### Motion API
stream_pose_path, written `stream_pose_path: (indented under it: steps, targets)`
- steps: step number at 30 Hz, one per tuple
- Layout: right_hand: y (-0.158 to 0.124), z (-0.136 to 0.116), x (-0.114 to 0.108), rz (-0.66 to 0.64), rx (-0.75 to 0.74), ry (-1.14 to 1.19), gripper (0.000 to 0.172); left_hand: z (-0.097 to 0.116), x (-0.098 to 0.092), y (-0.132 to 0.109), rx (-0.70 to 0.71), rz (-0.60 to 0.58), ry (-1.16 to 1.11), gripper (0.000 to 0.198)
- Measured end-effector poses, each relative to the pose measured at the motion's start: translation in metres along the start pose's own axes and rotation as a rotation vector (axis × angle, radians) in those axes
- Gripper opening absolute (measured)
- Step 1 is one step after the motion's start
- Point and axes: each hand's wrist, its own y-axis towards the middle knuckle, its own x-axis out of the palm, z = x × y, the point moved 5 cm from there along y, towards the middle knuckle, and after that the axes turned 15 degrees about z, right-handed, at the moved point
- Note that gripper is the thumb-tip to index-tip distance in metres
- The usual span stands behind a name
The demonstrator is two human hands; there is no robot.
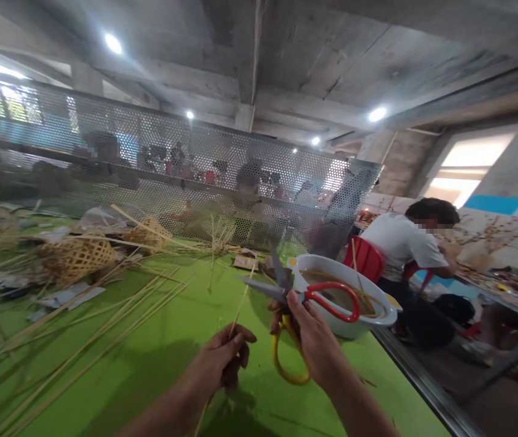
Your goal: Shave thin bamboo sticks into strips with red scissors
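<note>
My left hand [228, 358] is closed around a thin bamboo strip [241, 303], which sticks up past my fingers and trails down below the wrist. A pair of scissors [281, 291] is gripped in my right hand [311, 334] near the pivot. One scissor handle is red, the other yellow, and the blades are spread apart, pointing up and left. The strip's upper end lies near the lower blade; whether they touch I cannot tell. Just behind my right hand stands a white basin [345, 328] of brownish water with strips soaking in it.
Long bamboo strips [117, 328] lie across the green table [181, 328] at left. Woven baskets [77, 258] and scraps sit behind them. A perforated metal screen [222, 206] borders the far side. At right, a person [400, 243] sits on a red chair [368, 261].
</note>
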Motion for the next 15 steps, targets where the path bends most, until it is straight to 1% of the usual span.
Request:
stream_pose_path:
  steps: [2,5,7,9,13,15]
  targets:
    - [-0.004,0.011,0.002,-0.052,0.102,-0.013,0.041,0.004,0.003,-0.005,0.008,-0.046,0.031,0.031]
    - [-0.017,0.026,0.012,-0.221,0.247,0.079,0.041,0.002,0.010,-0.015,-0.017,-0.110,0.112,0.032]
    - [-0.023,0.029,0.015,-0.288,0.297,0.134,0.041,-0.002,0.014,-0.020,-0.053,-0.137,0.166,0.034]
    - [-0.021,0.028,0.012,-0.261,0.273,0.099,0.042,-0.005,0.015,-0.022,-0.067,-0.132,0.193,0.035]
    - [-0.006,0.021,-0.009,-0.073,0.120,-0.078,0.047,-0.002,0.009,-0.017,0.038,-0.066,0.271,0.032]
    - [0.001,0.019,-0.021,0.001,0.077,-0.135,0.048,0.000,0.005,-0.013,0.054,-0.045,0.320,0.032]
